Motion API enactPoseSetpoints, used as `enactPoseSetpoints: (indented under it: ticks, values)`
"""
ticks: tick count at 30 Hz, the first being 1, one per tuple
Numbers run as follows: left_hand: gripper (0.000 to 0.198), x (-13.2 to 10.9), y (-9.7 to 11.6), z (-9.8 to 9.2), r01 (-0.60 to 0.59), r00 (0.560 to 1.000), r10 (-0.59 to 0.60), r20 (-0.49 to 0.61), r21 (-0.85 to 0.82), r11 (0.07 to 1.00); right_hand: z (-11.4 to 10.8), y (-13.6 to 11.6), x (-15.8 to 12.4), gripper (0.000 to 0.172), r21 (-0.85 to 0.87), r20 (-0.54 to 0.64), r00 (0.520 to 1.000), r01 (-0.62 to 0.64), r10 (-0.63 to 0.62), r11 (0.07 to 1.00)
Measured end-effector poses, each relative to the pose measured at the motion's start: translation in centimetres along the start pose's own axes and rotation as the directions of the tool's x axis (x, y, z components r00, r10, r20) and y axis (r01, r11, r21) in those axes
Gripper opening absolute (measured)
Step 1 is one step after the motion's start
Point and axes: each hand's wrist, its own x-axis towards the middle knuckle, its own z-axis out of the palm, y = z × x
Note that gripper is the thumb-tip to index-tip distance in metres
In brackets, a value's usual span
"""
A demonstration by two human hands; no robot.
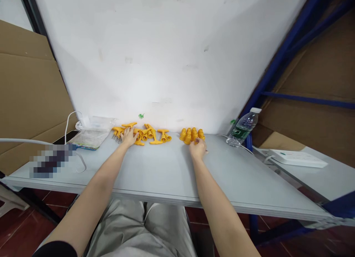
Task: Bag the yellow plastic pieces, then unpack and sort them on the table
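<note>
My left hand (129, 137) lies over the left part of a pile of yellow T-shaped plastic pieces (146, 133), its fingers apart and bent down among them. Small metal screws (116, 138) sit just left of that hand. My right hand (198, 149) is at the front right of a tight group of yellow cup-like pieces (187, 137). Its fingers are drawn together at the nearest pieces, and what they hold, if anything, is hidden. Two yellow pieces (164, 137) lie between the hands, at the pile's right end.
The grey table (161, 168) meets a white panel (172, 64) at the back. A clear bottle (241, 130) leans at the right, beside a blue frame. Plastic bags (93, 135) and a white cable lie left. A white power strip (298, 158) is far right.
</note>
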Motion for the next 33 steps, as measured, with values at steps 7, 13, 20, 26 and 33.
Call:
enactPoseSetpoints:
  ticks: [7,13,20,26,33]
  values:
    - [0.047,0.6,-0.3,-0.7,0.030,0.999,-0.033,0.034,0.078,0.997,0.0,-0.4,-0.2,0.020,0.009,-0.027,0.999,0.029,-0.029,1.000]
    - [0.039,1.3,-0.3,-1.2,0.019,1.000,-0.019,0.007,0.014,1.000,-0.3,-1.5,-0.7,0.021,0.002,-0.049,0.987,0.154,-0.154,0.988]
    - [0.033,1.3,2.3,-1.4,-0.198,0.980,0.197,0.019,0.022,0.980,-0.3,-3.0,-1.6,0.022,-0.027,0.030,0.967,0.254,-0.253,0.967]
    - [0.017,0.4,3.6,0.1,-0.190,0.981,0.186,0.063,0.074,0.979,-0.4,-3.9,-2.3,0.028,-0.013,0.103,0.935,0.342,-0.339,0.940]
    - [0.017,-0.2,4.7,0.1,-0.189,0.981,0.190,-0.044,0.028,0.982,0.0,-4.6,-3.4,0.029,0.039,0.163,0.897,0.410,-0.411,0.911]
